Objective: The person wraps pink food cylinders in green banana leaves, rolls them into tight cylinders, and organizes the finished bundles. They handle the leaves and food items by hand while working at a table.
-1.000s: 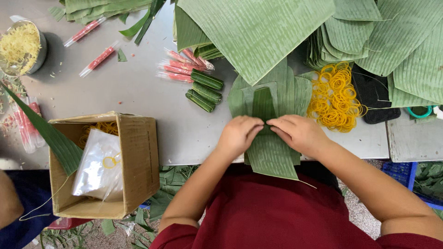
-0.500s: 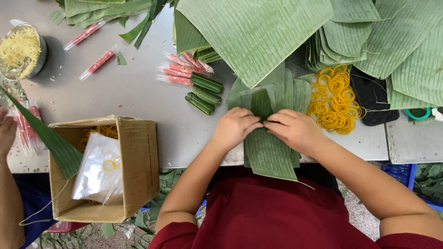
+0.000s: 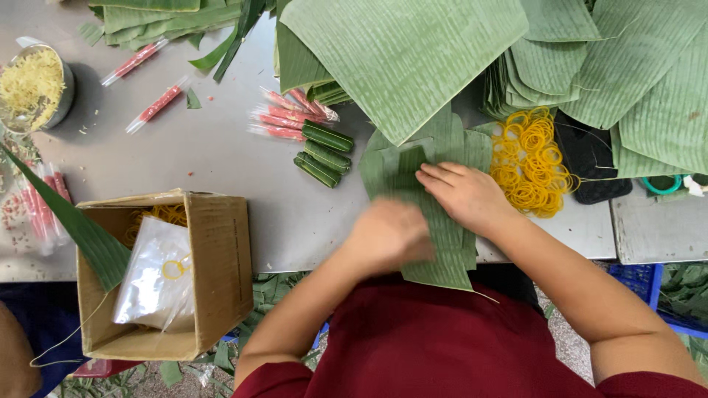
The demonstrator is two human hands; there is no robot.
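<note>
Left of centre, three rolled green leaf parcels lie on the grey worktop. At lower centre the left hand, blurred, rests on the banana leaf strip; whether its fingers grip it I cannot tell. The right hand presses flat on the leaf, fingers extended, grasping nothing. The strip's long axis runs top to bottom, its near end overhanging the worktop edge. It may split along the ribs or slip off.

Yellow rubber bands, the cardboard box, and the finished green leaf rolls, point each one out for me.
yellow rubber bands (image 3: pixel 532 163): head view, middle of the pile.
cardboard box (image 3: pixel 219 254): head view, its right outer wall.
green leaf rolls (image 3: pixel 324 153): head view, the middle roll of three.
</note>
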